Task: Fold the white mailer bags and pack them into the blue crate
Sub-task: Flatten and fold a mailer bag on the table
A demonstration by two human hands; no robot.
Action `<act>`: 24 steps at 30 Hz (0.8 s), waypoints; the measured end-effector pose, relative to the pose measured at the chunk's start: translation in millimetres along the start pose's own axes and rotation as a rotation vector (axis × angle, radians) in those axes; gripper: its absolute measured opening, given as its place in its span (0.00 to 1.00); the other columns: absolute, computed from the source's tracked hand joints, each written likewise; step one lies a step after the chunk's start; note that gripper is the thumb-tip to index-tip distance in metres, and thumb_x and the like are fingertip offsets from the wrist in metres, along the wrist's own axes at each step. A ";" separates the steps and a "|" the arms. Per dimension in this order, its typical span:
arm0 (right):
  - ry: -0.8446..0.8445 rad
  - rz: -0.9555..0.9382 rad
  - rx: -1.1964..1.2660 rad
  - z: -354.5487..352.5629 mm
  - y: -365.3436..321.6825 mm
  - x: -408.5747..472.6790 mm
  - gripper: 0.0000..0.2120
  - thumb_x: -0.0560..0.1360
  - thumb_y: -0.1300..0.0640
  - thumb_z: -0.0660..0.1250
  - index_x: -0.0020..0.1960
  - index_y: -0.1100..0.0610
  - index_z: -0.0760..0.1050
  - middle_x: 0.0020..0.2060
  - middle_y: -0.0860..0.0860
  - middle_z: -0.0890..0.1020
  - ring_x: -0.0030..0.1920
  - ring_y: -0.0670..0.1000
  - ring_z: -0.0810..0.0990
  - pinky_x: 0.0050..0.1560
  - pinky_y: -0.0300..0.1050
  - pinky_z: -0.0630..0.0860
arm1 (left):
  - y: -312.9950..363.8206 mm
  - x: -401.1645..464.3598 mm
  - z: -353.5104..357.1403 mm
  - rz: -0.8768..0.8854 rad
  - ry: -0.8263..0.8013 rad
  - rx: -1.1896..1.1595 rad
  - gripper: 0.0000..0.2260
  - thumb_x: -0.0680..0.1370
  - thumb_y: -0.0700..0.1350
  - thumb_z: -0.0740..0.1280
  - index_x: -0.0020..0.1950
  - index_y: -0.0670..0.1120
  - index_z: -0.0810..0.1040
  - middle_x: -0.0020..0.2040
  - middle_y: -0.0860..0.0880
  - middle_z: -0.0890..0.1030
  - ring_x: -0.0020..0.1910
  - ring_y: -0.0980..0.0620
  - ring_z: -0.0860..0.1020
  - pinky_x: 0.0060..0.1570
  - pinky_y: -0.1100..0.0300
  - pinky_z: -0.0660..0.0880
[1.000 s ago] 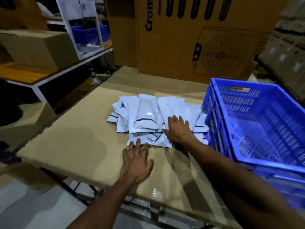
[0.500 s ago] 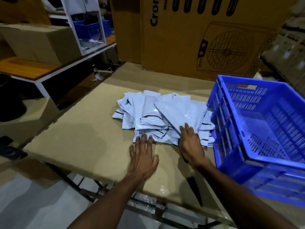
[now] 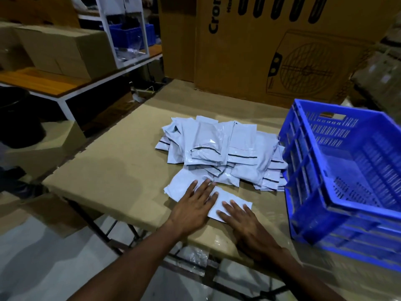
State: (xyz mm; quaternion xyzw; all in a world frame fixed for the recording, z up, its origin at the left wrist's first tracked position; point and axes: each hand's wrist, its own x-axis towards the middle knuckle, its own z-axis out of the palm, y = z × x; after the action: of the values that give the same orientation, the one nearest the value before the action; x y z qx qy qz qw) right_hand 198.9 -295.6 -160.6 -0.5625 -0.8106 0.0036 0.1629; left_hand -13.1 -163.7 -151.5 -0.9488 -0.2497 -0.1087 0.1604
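**Both palms flat on one mailer bag at the near edge of the pile**

A single white mailer bag (image 3: 227, 203) lies flat on the cardboard-covered table (image 3: 112, 170), drawn out just in front of the pile of white mailer bags (image 3: 221, 153) and still touching its near edge. The left hand (image 3: 193, 208) rests on the bag's left part with its fingers straight and spread, gripping nothing. The right hand (image 3: 245, 222) lies on the bag's near right corner, fingers likewise straight and pressing down, its palm reaching past the bag onto the table.

The pile itself is a loose heap, many bags showing a dark strip along one end. Just to the right of the pile stands the blue crate (image 3: 338, 177), its slotted wall almost touching the outermost bags; its floor shows no bags. Behind the pile, a large brown carton (image 3: 271, 51) printed with a fan drawing stands upright. To the pile's far left, a white-framed shelf (image 3: 65, 92) carries a cardboard box (image 3: 63, 51).
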 end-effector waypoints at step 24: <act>-0.170 0.383 -0.001 12.9 -49.8 68.7 0.25 0.80 0.48 0.50 0.70 0.58 0.73 0.67 0.52 0.78 0.66 0.53 0.77 0.65 0.59 0.74 | 5.4 -17.8 -3.4 -0.292 -0.229 -0.298 0.23 0.83 0.51 0.51 0.73 0.45 0.74 0.73 0.48 0.74 0.73 0.49 0.72 0.72 0.48 0.68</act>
State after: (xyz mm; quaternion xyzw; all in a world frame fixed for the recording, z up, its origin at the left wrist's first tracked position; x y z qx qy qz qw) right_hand 128.5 -248.8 -145.6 -0.7042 -0.6996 0.0815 0.0899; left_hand -25.9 -177.2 -154.9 -0.9220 -0.3819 -0.0580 -0.0282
